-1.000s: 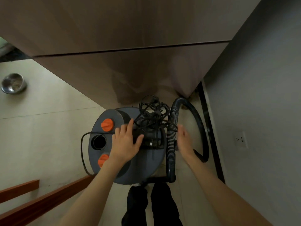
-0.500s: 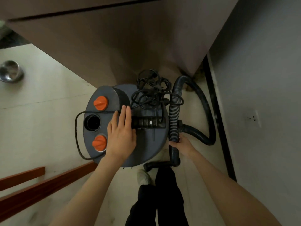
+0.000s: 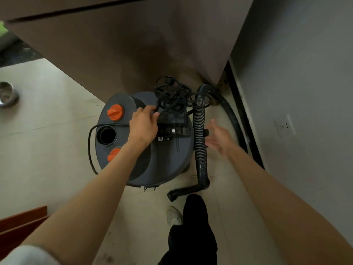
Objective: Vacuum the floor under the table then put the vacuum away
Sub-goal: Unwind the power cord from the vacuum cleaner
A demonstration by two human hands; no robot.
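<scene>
Vacuum direction: the vacuum stands upright on the floor, seen from above; its round open port faces left, between two orange knobs, and the handle bar runs left to right across the lid.
Hose: the ribbed hose lies along the vacuum's right side, its long axis running from near the cabinet toward the person, then bending left to an open end by the person's shoe.
Cord: a black cord is piled in a loose tangle on the far part of the lid; one loop hangs down the left side.
Place: the vacuum sits in a corner, just beside a brown cabinet, near a grey wall.
Around: a wall socket at the right; a metal bowl on the floor, well apart at the left; red-brown wood at lower left.
Left hand: the left hand rests on the lid, its grip curled, fingertips pinching strands of the cord.
Right hand: the right hand is beside the hose, its grip wide, fingers spread, holding nothing.
Look: dark grey round body, black handle and hose.
</scene>
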